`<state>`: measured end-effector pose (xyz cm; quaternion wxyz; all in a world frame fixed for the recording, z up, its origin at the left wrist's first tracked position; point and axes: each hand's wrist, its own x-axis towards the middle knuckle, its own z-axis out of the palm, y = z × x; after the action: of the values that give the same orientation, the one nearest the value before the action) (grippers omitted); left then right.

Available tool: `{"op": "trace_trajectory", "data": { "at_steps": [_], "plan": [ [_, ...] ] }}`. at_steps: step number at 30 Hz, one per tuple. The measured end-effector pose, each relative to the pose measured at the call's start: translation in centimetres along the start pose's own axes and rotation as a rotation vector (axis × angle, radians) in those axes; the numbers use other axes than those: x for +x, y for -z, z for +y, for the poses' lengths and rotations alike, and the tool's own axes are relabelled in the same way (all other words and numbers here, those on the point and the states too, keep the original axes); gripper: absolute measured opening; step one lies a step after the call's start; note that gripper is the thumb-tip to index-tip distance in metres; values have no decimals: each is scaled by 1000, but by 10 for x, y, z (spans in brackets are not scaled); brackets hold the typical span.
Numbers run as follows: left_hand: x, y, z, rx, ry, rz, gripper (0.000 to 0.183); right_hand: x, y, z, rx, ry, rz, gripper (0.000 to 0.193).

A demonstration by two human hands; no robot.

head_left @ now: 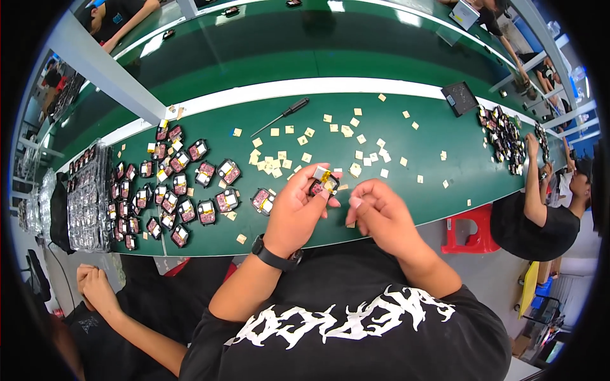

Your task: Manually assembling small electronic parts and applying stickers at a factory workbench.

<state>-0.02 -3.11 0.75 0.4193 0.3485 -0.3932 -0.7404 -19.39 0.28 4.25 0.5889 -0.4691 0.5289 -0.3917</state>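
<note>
My left hand [298,206] is closed around a small black-cased electronic unit [324,183], just over the table's near edge. A pinkish-red circuit board shows in it, with a silver battery pouch and yellow tape at its top. To the right, apart from the unit, my right hand [381,213] hovers with thumb and index finger pinched and the other fingers curled. Whatever sits in that pinch is too small to make out. Beside my left hand lies a similar unit [262,201]. Many small pale yellow squares [276,163] are scattered beyond both hands.
More such units [180,160] crowd the green table [387,114] at left, beside stacked clear trays [89,197]. A screwdriver [283,115] lies toward the back. A black tray [459,98] and a heap of units [505,140] are at far right. People sit on both sides; a red stool [470,230] stands right.
</note>
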Motion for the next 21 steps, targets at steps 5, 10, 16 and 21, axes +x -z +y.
{"op": "trace_trajectory", "data": {
  "at_steps": [5,10,16,21],
  "plan": [
    [1,-2,-6,170,-137,130,39,11,-12,5,187,-211,-67,11],
    [4,5,-13,222,-158,108,40,28,-22,0,234,-250,-51,11],
    [1,6,-16,313,-132,128,43,34,-21,4,307,-267,-66,12],
    [2,11,-15,203,-100,108,45,31,-26,5,177,-231,18,14]
  ]
}}
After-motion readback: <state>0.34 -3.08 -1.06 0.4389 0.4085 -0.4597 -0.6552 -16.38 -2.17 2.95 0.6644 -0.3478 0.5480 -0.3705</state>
